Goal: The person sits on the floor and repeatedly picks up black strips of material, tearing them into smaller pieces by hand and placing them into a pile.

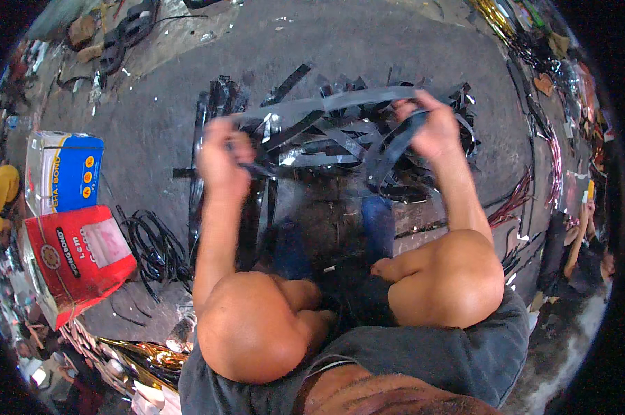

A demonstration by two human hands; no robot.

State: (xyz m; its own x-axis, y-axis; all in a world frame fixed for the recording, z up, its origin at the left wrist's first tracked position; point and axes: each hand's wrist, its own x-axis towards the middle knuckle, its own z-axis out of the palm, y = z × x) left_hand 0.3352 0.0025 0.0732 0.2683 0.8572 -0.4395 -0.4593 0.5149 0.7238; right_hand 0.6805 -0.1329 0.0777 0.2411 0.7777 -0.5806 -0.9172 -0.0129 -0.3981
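Grip: left hand (224,158) and right hand (437,128) pinch a grey strip (326,102), apparently extending it clear of tangled strips (347,143).

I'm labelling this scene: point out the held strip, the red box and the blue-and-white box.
Held strip (357,99), head view: middle stretch.
Red box (74,266), head view: red face.
Blue-and-white box (75,173), head view: blue face.

The left hand (222,158) and right hand (438,130) are curled, well apart, beyond the bent knees (451,280).
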